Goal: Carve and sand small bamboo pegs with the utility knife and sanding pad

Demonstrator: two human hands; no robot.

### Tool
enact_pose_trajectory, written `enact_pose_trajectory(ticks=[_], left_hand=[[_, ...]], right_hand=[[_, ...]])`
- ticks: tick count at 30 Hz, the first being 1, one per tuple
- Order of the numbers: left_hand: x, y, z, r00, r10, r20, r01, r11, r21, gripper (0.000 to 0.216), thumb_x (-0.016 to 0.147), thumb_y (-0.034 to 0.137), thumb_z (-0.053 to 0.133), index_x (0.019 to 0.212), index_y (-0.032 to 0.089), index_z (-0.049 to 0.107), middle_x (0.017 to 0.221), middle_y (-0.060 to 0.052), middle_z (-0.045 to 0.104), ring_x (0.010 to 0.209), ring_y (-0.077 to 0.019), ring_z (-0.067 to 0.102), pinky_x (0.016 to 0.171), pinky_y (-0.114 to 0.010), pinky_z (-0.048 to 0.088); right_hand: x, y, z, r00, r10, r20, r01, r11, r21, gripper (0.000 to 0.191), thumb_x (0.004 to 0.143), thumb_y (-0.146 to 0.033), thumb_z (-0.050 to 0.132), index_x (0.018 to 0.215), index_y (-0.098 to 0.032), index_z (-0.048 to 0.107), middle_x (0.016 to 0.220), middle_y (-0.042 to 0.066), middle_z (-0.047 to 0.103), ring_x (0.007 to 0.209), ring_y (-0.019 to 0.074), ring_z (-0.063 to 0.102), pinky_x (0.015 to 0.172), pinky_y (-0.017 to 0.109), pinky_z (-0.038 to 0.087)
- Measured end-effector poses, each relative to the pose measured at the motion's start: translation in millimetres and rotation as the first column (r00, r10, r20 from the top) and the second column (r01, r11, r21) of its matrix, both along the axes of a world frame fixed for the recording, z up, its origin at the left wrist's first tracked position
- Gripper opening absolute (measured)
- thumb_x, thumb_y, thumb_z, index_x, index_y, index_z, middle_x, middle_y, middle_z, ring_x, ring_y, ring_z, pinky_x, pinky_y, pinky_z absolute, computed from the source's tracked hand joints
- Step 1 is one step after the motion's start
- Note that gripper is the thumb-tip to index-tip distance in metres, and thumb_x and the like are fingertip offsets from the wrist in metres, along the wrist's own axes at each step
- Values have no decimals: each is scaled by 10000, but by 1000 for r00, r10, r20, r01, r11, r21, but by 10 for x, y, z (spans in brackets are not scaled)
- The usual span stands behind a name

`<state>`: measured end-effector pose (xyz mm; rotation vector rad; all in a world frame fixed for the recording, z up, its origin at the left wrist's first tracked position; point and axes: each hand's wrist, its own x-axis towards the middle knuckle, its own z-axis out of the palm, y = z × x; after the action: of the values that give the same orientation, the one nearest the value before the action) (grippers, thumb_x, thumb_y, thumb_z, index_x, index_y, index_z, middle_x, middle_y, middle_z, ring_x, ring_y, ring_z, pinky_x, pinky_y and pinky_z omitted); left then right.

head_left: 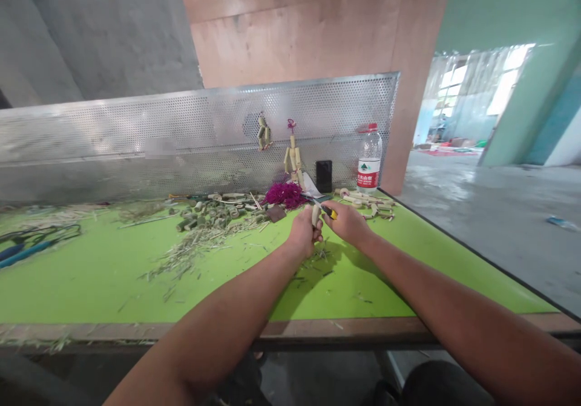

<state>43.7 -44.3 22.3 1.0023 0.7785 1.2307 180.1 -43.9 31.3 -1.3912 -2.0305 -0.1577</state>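
Over the green tabletop [254,297], my left hand [303,234] is closed around a short, pale piece [315,216] that looks like bamboo or cane. My right hand [348,223] grips a knife [329,212] with a yellow and black handle. Its blade lies close against the pale piece; whether it touches I cannot tell. Small shavings [320,253] are scattered on the table below my hands. Just behind my left hand sits a bundle of magenta cord [285,195].
Cut greenish pieces [218,211] and thin slivers [186,252] heap to the left. Behind stand a jointed figure [294,159], a phone [324,176] and a water bottle [368,161]. A perforated metal panel [181,134] backs the table. Blue-handled tools [27,252] lie far left.
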Motion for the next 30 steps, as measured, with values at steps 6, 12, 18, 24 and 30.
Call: enact_pose_trajectory(ticks=[6, 12, 18, 24, 30], left_hand=[[-16, 38, 31, 995, 90, 36, -89, 995, -40, 339, 964, 436, 328, 760, 197, 455, 466, 46, 408, 334, -78, 267, 369, -201, 267], [14, 56, 29, 990, 131, 49, -129, 991, -48, 303, 936, 449, 383, 755, 209, 418, 449, 60, 357, 346, -89, 289, 369, -196, 211], [52, 6, 47, 991, 130, 6, -130, 991, -13, 270, 933, 379, 357, 724, 212, 394, 435, 64, 332, 347, -83, 241, 371, -192, 172], [62, -151, 83, 996, 68, -55, -65, 996, 54, 203, 905, 387, 444, 820, 210, 493, 448, 73, 357, 357, -79, 266, 375, -182, 213], [42, -120, 72, 992, 128, -5, -128, 991, 43, 193, 897, 388, 451, 818, 214, 476, 464, 74, 348, 375, -79, 286, 385, -175, 256]], right_hand=[[-64, -99, -2, 962, -134, 236, 157, 984, -80, 291, 861, -236, 456, 1020, -208, 698, 868, 97, 724, 771, 228, 649, 656, 287, 406], [-88, -137, 16, 945, -140, 296, 174, 981, -90, 267, 850, -224, 454, 970, -198, 691, 880, 107, 721, 782, 228, 650, 649, 291, 393], [-91, -114, 48, 930, -228, 288, 268, 957, -108, 298, 857, -185, 433, 1025, -182, 679, 931, 122, 716, 864, 241, 656, 706, 297, 413], [235, 57, 147, 890, -394, 228, 437, 881, -182, 352, 892, -224, 407, 1128, -162, 660, 1029, 167, 707, 898, 270, 664, 708, 321, 440], [384, 51, 175, 888, -417, 192, 449, 877, -170, 389, 900, -246, 400, 1198, -191, 645, 1080, 153, 700, 942, 281, 650, 733, 328, 444]])
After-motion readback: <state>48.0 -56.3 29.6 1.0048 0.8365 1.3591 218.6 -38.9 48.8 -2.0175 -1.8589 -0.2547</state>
